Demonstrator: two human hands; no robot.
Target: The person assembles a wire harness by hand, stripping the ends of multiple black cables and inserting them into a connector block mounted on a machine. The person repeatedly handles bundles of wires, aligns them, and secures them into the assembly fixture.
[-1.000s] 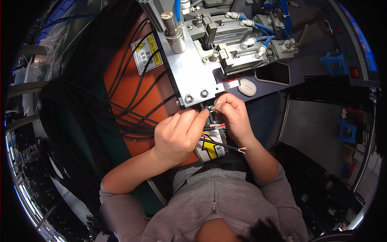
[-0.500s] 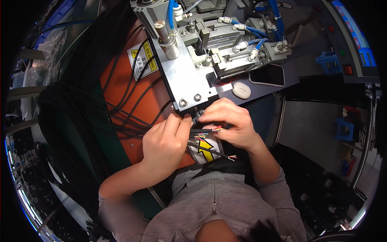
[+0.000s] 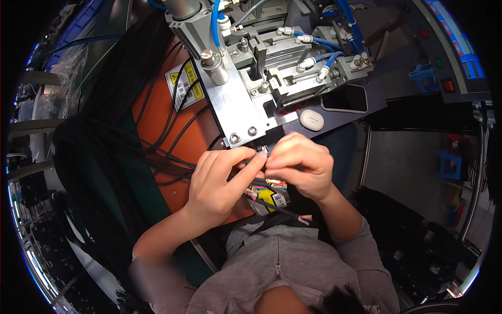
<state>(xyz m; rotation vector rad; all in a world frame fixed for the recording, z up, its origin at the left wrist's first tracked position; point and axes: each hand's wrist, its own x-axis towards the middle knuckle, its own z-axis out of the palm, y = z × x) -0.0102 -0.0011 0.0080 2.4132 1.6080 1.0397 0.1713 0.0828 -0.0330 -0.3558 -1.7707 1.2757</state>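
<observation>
Comparing with the earlier frames, I note both hands have closed in higher, right under the lower edge of the steel plate (image 3: 238, 107); half a second ago they worked a little lower, over the yellow label (image 3: 271, 198).

The cable (image 3: 285, 210), thin and black with coloured wire ends, runs between the two hands. One end disappears into the pinch where the fingertips meet, just below the plate's two bolts; the other end lies free below the right wrist, its coloured tips fanned out near the grey sweater (image 3: 282, 261).

My left hand (image 3: 217, 183) has thumb and forefinger drawn narrow, pinching at the cable's upper end. My right hand (image 3: 300, 165) is curled over the same spot, fingers folded tight on it; I cannot tell exactly which strand each finger grips. The two hands touch at the fingertips.

A bundle of black cables (image 3: 157, 152) crosses the orange panel (image 3: 157, 112) to the left of the left hand. Above the right hand, a white oval case (image 3: 311, 120) and a dark phone (image 3: 344, 98) lie on the machine's ledge, close to each other.
</observation>
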